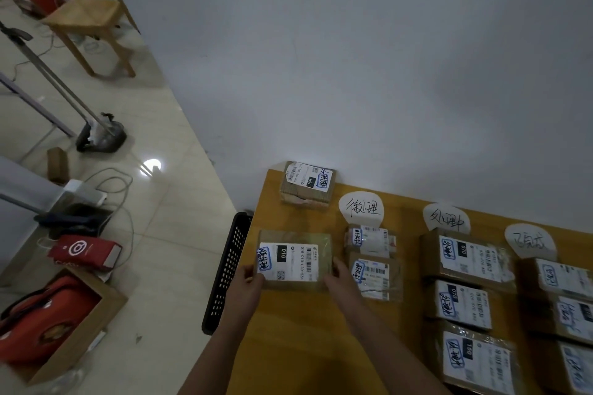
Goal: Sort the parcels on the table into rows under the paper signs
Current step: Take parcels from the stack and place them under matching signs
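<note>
A brown parcel [293, 258] with a white label lies at the left side of the wooden table [298, 346]. My left hand [248, 279] grips its left edge and my right hand [337, 276] its right edge. Another parcel [307, 182] sits alone at the far left corner. Three paper signs [362, 208] [446, 217] [529, 240] lie along the back. Two small parcels [370, 239] [375, 274] form a row under the first sign, three parcels [467, 255] under the second, and more parcels [561, 277] under the third.
A black perforated basket [226, 272] hangs at the table's left edge. The white wall [385, 74] stands right behind the table. On the floor to the left are a cardboard box with red bags [54, 321], cables, a tripod base [101, 138] and a wooden chair [86, 16].
</note>
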